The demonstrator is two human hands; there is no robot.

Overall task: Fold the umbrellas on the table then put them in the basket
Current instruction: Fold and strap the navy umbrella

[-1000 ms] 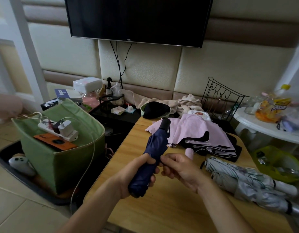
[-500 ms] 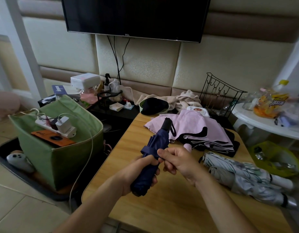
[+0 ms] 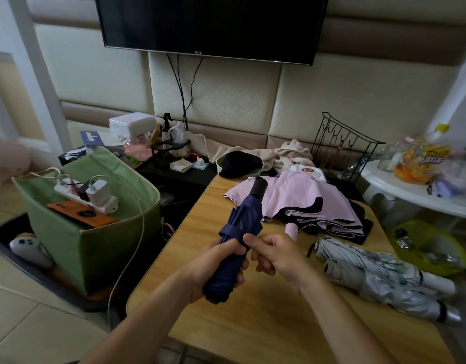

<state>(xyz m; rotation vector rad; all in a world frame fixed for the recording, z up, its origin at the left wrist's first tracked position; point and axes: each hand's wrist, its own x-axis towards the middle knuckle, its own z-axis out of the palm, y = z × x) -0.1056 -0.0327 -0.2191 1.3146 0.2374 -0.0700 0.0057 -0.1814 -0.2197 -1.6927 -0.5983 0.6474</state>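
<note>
Navy umbrella (image 3: 242, 232): collapsed and rolled, held tilted above the near middle of the counter (image 3: 266, 324), black handle pointing far; not yet in the basket.
Left hand (image 3: 213, 269): fingers wrapped round the lower part of the navy umbrella, carrying it.
Right hand (image 3: 273, 254): fingers curled, thumb and forefinger pinched at the canopy's gathered edge, apparently on the strap; the strap itself is too small to make out.
Progress: judged early to middle; this one looks nearly fastened, and none is seen in the basket.
Pink umbrella (image 3: 305, 203): lying loose and spread on the far part of the counter, still to be folded.
White patterned umbrellas (image 3: 378, 277): two, rolled, lying side by side at the right of the counter; whether they are strapped I cannot tell.
Green basket (image 3: 77, 232): on the floor left of the counter, well apart from the hands.
In the way: a white power strip (image 3: 82, 195) with chargers and an orange flat thing (image 3: 82, 214) lie across the basket's mouth, and a white cable (image 3: 137, 232) hangs over its rim, leaving little open room.
Other things: black wire rack (image 3: 342, 145) and a heap of cloth at the far edge.
</note>
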